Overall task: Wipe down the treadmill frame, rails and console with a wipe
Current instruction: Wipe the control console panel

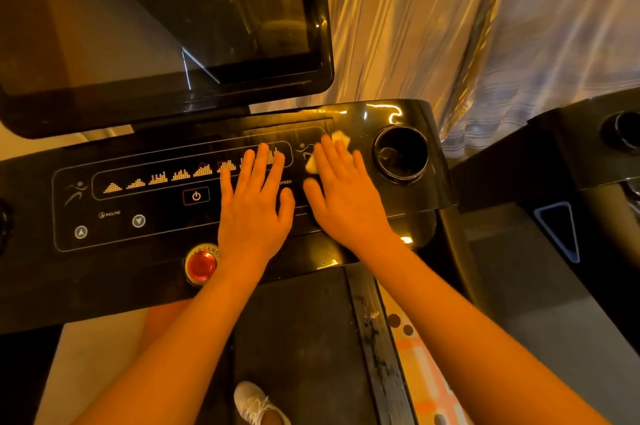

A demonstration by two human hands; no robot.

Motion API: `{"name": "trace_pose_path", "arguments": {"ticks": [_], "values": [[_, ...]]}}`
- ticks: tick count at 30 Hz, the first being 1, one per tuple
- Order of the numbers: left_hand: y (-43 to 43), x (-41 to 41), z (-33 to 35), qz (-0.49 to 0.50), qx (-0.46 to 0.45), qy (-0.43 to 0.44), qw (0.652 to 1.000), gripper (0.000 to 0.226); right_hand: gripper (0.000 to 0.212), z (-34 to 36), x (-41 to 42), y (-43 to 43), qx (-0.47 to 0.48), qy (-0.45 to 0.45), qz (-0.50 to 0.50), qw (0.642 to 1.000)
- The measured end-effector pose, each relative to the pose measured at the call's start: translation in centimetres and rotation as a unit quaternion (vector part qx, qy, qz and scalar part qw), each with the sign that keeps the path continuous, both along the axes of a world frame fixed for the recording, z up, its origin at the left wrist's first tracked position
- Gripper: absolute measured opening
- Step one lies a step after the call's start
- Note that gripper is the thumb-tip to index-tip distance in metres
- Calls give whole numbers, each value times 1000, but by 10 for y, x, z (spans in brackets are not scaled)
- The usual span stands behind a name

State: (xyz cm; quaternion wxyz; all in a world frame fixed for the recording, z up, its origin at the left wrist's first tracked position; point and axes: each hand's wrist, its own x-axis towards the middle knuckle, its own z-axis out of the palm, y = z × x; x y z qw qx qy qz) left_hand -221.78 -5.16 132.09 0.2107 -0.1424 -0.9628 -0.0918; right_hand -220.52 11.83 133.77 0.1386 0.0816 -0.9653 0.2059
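On the right half of the glossy black treadmill console (114, 268), both of the person's hands lay flat, side by side and palms down. The left hand (256, 206) rested with its fingers straight and slightly spread over the row of small gold programme icons, holding nothing. The right hand (346, 197) pressed a small, pale, crumpled wipe (341, 138) against the panel with straight fingers. The wipe showed past the fingertips and again beside the index finger, the rest hidden under the hand. The thumbs of the two hands lay close together without touching.

Just right of the wipe, near the console's right edge, sat a round black cup holder (400, 152). Near the console's front edge, just left of the left wrist, stood a round red emergency button (202, 264) in a yellow ring. A red-outlined power button (196, 196) was printed left of the left hand. Above the console's rear edge rose a large dark screen (173, 8), switched off and reflecting the room.

A shiny pleated curtain (485, 26) hung behind the console's right corner. Below the forearms lay the dark treadmill belt (294, 338), with a white laced shoe (256, 404) at its near end. A worn black side rail (377, 338) ran along the belt's right edge.
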Motion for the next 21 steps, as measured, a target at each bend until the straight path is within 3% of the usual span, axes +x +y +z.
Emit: {"name": "trace_pose_path", "arguments": {"ticks": [3,9,16,21], "values": [[1,0,0,0,-1,0,1000,59,63,-10,14,2,17,-14,6,1000],[1,1,1,0,-1,5,1000,59,62,30,-62,7,27,2,-12,1000],[1,1,1,-3,0,13,1000,59,66,-26,42,4,3,-18,2,1000],[0,3,1,-2,-4,11,1000,59,63,11,-29,5,24,-10,-9,1000]]}}
